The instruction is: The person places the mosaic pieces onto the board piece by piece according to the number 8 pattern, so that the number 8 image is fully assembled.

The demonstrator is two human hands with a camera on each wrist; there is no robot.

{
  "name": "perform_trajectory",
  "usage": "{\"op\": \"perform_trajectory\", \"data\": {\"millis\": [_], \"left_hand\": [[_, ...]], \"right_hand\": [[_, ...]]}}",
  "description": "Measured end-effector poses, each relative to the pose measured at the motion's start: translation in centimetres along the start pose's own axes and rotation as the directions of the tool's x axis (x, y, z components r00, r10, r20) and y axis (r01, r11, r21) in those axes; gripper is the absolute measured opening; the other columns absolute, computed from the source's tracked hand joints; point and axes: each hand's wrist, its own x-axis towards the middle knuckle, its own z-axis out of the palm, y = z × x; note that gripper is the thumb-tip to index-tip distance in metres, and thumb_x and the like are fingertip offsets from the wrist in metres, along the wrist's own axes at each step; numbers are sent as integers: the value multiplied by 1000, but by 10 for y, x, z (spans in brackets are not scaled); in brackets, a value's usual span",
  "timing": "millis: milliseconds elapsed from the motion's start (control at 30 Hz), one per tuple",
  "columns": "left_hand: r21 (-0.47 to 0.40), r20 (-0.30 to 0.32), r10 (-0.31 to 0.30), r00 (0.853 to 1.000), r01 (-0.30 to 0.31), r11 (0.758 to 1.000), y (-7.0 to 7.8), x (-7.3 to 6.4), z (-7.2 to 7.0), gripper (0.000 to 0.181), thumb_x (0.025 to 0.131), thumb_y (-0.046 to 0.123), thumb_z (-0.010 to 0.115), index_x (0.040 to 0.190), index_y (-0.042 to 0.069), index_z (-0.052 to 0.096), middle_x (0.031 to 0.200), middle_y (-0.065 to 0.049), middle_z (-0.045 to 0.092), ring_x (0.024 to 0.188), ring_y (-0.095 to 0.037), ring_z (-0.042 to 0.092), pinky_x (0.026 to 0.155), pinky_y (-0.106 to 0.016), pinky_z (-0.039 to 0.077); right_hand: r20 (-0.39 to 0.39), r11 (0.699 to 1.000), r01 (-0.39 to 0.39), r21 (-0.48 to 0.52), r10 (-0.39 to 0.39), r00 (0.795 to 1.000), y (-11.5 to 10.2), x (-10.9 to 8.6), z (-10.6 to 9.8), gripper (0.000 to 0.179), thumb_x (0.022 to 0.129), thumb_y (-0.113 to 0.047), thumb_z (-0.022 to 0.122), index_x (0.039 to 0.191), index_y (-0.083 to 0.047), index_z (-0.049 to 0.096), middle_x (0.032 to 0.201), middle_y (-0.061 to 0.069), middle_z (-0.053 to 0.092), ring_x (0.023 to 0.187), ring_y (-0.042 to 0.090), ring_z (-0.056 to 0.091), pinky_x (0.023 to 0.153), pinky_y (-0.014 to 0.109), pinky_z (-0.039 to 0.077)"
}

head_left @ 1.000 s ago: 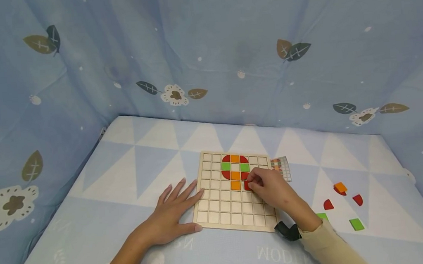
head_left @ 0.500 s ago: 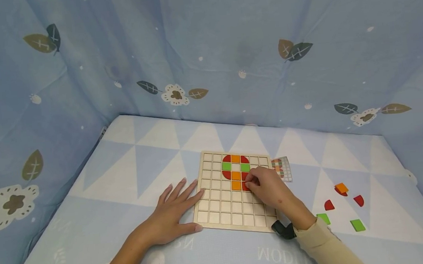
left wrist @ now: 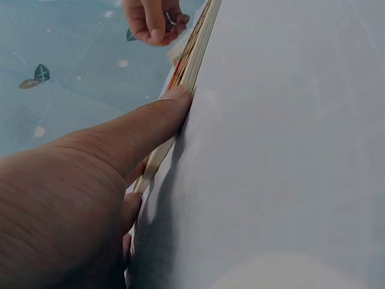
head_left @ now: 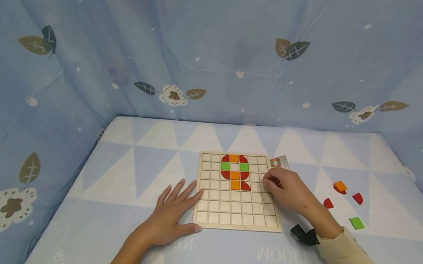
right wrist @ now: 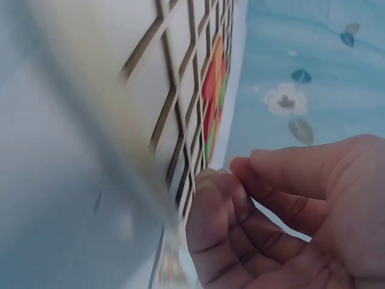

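Observation:
A wooden grid board (head_left: 236, 206) lies on the table, its upper middle filled with red quarter-circle tiles, orange squares and green squares. A red quarter-circle tile (head_left: 245, 185) sits in a cell beside the lowest orange square tile (head_left: 235, 185). My left hand (head_left: 170, 218) is spread flat at the board's left edge; in the left wrist view its thumb (left wrist: 156, 117) touches the board's side. My right hand (head_left: 288, 190) hovers over the board's right edge, fingers loosely curled, with nothing visible between them in the right wrist view.
A printed pattern card (head_left: 280, 162) lies right of the board, partly covered by the right hand. Farther right are loose tiles: an orange square (head_left: 340, 186) on a red piece, two red quarter-circles (head_left: 357, 198) and a green square (head_left: 356, 223). A blue curtain (head_left: 205, 58) hangs behind the table.
My right hand has let go of the red quarter-circle tile, which now sits in its cell, and has moved right to the board's edge. The left hand has stayed in place.

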Motion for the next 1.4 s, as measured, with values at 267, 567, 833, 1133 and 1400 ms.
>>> {"op": "perform_trajectory", "data": {"millis": [267, 567, 833, 1133, 1400], "left_hand": [[5, -7, -4, 1000, 4, 1000, -2, 0, 2, 90, 90, 51, 78, 165, 23, 36, 174, 0, 16, 161, -33, 1, 124, -60, -3], [-4, -8, -15, 1000, 15, 1000, -1, -1, 2, 90, 90, 51, 79, 165, 24, 37, 174, 0, 18, 161, -34, 1, 123, -61, -3], [-5, 0, -10, 1000, 10, 1000, -2, 1, 5, 90, 91, 53, 77, 165, 26, 35, 174, 1, 16, 161, -33, 0, 123, -60, -4], [10, -8, -16, 1000, 16, 1000, -3, 1, 3, 90, 90, 52, 78, 165, 26, 36, 174, 2, 16, 161, -32, 0, 124, -59, -4], [-2, -7, -29, 1000, 29, 1000, -1, 1, 4, 90, 89, 50, 80, 165, 26, 36, 174, 2, 16, 161, -32, 0, 124, -58, -4]], "right_hand": [[-30, 994, -93, -63, 91, 995, 24, -37, -36, 6, 101, -9, 69, 107, -9, 73, 98, -1, 71, 83, 14, 63, 71, 33, 57], [-16, 981, -162, -109, 161, 987, 51, -74, -62, 8, 103, -14, 68, 108, -12, 74, 102, -5, 73, 89, 10, 64, 74, 29, 58], [-2, 936, -272, -223, 279, 960, 80, -104, -90, 15, 104, -8, 61, 112, -6, 73, 104, 7, 75, 94, 29, 68, 68, 38, 57], [127, 823, -492, -283, 541, 832, 114, -125, -99, 39, 89, -19, 83, 114, 7, 68, 100, 10, 66, 86, 24, 61, 74, 44, 60], [99, 792, -547, -272, 588, 802, 114, -129, -94, 35, 88, -16, 84, 104, 8, 65, 88, 5, 63, 81, 23, 59, 70, 40, 57]]}}
